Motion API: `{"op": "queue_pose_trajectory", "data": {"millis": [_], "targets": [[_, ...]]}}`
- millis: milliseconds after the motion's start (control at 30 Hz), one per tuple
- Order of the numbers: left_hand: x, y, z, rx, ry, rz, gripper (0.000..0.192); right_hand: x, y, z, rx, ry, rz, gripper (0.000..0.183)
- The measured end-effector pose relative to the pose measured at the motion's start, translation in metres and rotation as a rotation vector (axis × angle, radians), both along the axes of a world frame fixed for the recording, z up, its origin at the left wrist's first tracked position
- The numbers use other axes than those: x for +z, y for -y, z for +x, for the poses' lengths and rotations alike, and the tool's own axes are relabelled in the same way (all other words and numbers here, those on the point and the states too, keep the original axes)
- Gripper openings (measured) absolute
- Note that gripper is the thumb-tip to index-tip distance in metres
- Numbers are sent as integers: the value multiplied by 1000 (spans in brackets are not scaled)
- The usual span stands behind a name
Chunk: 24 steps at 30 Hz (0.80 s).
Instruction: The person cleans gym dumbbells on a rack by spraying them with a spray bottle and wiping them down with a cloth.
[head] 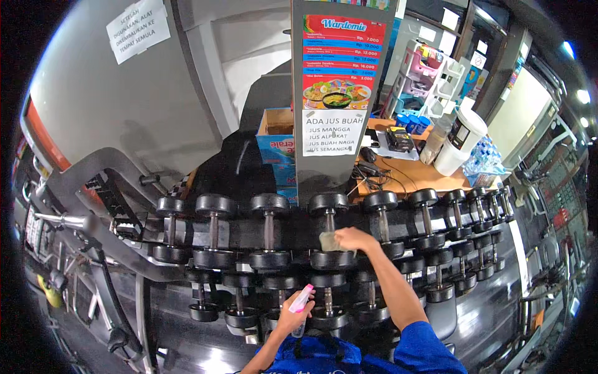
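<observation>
My right hand [353, 239] is closed on a pale greenish cloth [330, 241], which lies against the handle and near head of a black dumbbell [331, 259] on the upper rack row. Lower and to the left, my left hand [296, 309] grips a small clear spray bottle with a pink and white trigger head [302, 299], its nozzle end pointing up. That hand is in front of the lower row, beside another black dumbbell [328, 318]. More dumbbells with metal handles, such as one on the upper row [269, 231], stand side by side in both rows.
Behind the rack are a grey pillar [322, 175] with posters, blue cardboard boxes [275, 149] and a wooden desk [420, 173] bearing cables, white tubs [467, 128] and a plastic basket [486, 176]. Gym machine frames [100, 280] stand at the left; a padded bench [441, 318] is at lower right.
</observation>
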<state>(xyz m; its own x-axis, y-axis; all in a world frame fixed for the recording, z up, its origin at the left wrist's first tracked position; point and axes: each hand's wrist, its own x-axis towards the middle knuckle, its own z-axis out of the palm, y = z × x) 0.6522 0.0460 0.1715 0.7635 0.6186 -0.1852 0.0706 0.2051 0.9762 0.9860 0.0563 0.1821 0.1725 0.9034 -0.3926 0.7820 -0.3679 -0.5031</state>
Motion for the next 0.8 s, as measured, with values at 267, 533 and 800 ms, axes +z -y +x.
{"op": "queue_pose_trajectory", "data": {"millis": [267,533,800], "targets": [[-1,-2,-3,-39,44,-51,18,26,-9,-35,-450,153,349,26],[5,-12,-2,-94,37,-26,18,-10,-22,-77,46,264,-53,23],[0,-23,-16,-71,39,-38,18,-8,-11,-66,-50,543,309,51]]}}
